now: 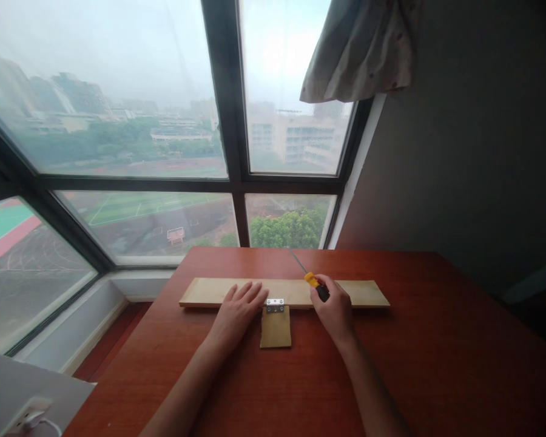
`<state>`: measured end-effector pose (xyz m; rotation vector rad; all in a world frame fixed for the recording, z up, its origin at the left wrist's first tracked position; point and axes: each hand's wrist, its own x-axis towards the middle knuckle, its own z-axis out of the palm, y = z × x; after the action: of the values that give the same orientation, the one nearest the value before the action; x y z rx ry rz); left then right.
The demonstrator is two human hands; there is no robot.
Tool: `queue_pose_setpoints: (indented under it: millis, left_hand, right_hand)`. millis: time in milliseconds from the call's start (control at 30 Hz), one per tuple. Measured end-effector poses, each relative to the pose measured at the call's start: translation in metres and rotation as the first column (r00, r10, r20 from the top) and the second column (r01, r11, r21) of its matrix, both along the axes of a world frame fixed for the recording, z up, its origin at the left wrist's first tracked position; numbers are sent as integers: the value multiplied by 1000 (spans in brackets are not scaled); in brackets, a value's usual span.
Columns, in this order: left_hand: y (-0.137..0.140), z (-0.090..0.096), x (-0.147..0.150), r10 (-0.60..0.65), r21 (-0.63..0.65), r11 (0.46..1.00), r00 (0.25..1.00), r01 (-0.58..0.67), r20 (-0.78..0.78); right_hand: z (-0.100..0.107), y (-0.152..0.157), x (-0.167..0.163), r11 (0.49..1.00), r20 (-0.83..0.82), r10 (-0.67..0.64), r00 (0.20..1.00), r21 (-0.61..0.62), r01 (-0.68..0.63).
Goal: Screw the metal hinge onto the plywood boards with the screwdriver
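My right hand [334, 303] is closed round the yellow and black handle of a screwdriver [311, 279], whose thin shaft points up and away to the left. A long pale wooden board [364, 292] lies crosswise on the table, partly behind both hands. Flat on that board rests my left hand [244, 303], fingers stretched out, just left of a small metal hinge [275, 305]. The hinge bridges the board's near edge and a short wooden piece [275, 331]. Small screw heads or holes show on the hinge, too small to tell apart.
The reddish-brown table [309, 388] reaches to the large windows, its far edge close to the dark window frame [239, 185]. A curtain [359, 54] hangs at the upper right beside a grey wall [459, 133]. At the lower left is a wall socket [31, 419] with a white plug.
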<state>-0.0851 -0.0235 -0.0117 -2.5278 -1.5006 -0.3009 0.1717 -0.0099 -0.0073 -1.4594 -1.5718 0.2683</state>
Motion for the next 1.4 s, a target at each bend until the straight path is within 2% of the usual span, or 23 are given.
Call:
queue_pose_setpoints:
  millis: [167,267,433,500,567,667,800,900,1133,1333,1400]
  left_hand:
    - [-1,-2,2,19,-42,999,999,-17,33]
    - [-5,2,8,80,-70,995,996,-77,44]
    - [-21,30,28,165,-125,981,974,-146,157]
    - [-26,44,34,287,-240,940,944,-244,165]
    - [-28,53,37,412,-341,869,906,-360,93]
    - [-26,55,38,452,-410,823,891,-394,51]
    - [-25,40,35,469,-542,779,866,-315,171]
    - [-25,25,31,452,-591,786,819,-178,354]
    - [-23,-2,26,558,-694,719,562,39,610]
    - [-24,-2,29,623,-719,673,393,171,676]
    - [-25,-2,33,661,-731,637,313,246,682]
  right_hand:
    - [-2,1,3,1000,4,-17,1000,-8,17]
    - [-3,2,4,1000,7,-20,1000,-11,20]
    - [-5,3,8,999,5,-27,1000,-20,27]
    - [-5,3,9,999,1,-26,1000,-26,26]
    - [-6,3,9,999,-2,-22,1000,-30,22]
    - [-7,3,9,999,-6,-20,1000,-33,19]
    - [-8,3,10,999,-14,-19,1000,-36,19]
    - [-8,2,10,998,-3,-21,1000,-52,21]
    - [-11,0,9,997,24,-7,1000,-77,9]
    - [-9,-1,9,998,38,-7,999,-65,9]
    - [-8,-2,9,998,42,-1,999,-60,3]
